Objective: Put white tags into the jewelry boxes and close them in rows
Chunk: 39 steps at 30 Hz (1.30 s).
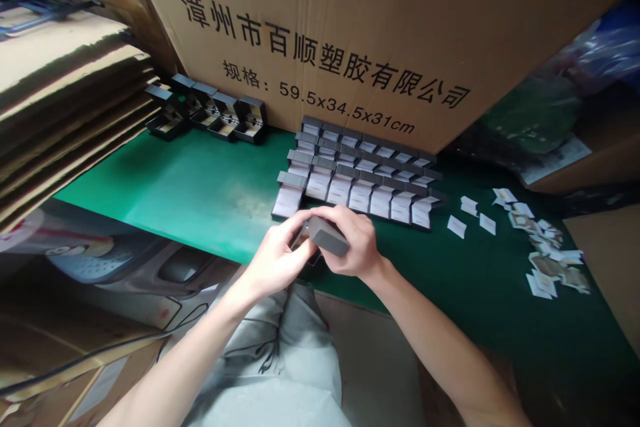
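Observation:
Both of my hands are closed around one small dark grey hinged box (327, 235), held over the front edge of the green table. My left hand (283, 255) grips its left side, thumb toward the box. From the right, my right hand (354, 240) wraps over it. The inside of this box is mostly hidden by my fingers. Just beyond my hands stand rows of open dark boxes with white inserts (360, 197). Something dark lies below my hands at the table edge, too covered to make out.
Several open black boxes (250, 121) stand at the back left. Loose white inserts (545, 247) lie scattered on the green table (200, 180) at right. A large printed carton (325, 13) rises behind, and stacked cardboard sheets (65, 93) border the left.

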Tool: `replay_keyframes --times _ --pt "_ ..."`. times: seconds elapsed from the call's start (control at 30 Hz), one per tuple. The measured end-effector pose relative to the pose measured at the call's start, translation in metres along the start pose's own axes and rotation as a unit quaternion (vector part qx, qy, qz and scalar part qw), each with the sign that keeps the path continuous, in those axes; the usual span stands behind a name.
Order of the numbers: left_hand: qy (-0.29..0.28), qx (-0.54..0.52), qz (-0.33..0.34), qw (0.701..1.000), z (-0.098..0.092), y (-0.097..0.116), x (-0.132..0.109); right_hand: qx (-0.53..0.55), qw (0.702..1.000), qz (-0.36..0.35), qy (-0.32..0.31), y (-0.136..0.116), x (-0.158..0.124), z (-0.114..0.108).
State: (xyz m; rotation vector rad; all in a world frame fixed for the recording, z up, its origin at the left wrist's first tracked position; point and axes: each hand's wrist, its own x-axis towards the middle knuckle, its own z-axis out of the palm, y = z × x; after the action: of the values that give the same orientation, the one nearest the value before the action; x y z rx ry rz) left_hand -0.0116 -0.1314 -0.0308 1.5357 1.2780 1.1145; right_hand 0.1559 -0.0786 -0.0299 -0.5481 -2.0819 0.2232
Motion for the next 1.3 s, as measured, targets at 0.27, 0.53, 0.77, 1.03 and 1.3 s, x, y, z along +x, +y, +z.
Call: replay_keyframes --times 0.27,0.53,0.77,1.03,1.3 --pt "0.014 -0.039 0.0 0.999 0.0009 -0.0038 -0.0003 0.011 1.0 0.003 -0.003 -0.0016 -0.0001 0.0004" --pt "0.0 0.001 -0.009 1.0 0.0002 -0.002 -0.0008 0.001 1.0 0.006 -0.01 -0.0005 -0.0014 -0.0006" --pt "-0.011 0.022 -0.013 1.0 -0.0007 0.0022 0.0009 -0.008 1.0 0.001 0.001 -0.0011 -0.001 -0.0007" --pt "-0.006 0.019 -0.008 1.0 -0.0009 0.0008 0.0011 0.001 1.0 -0.002 -0.001 0.0 -0.0002 0.0002" --pt "-0.004 0.005 -0.002 1.0 -0.0012 0.0017 0.0008 -0.005 1.0 -0.002 -0.009 -0.0016 -0.0003 -0.0003"
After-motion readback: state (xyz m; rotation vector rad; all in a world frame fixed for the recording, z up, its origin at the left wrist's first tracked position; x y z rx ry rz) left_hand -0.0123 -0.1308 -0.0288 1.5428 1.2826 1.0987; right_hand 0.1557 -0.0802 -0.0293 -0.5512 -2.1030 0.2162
